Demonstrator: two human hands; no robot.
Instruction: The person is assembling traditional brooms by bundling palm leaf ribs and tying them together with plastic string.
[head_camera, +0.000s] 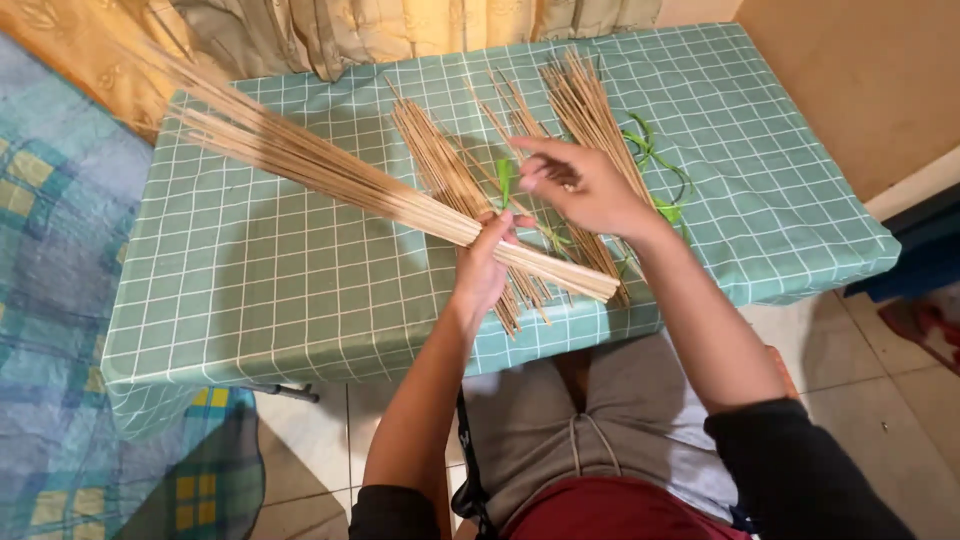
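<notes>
Your left hand (483, 262) is closed around a thick bundle of long, thin wooden sticks (340, 170), gripping it near one end, so the short end juts out to the right past your fist while the long part fans up and to the left over the tabletop (270, 290). The bundle is lifted clear of the surface and tilted, its far tips reaching towards the curtain (330, 30) at the back. Your right hand (585, 185) hovers just above and to the right of the left, its fingers (530, 148) loosely spread and curled, with a small green strip (506, 178) at the fingertips; whether it is pinched firmly or only touched cannot be told. Under both hands, loose sticks lie in several rough piles (445, 165) on the green checked cloth that covers the tabletop, one further pile (590, 110) running beneath your right wrist. More green ties (655, 160) lie curled on the cloth just right of that pile. A blue patterned blanket (60, 300) lies to the left of the tabletop.
</notes>
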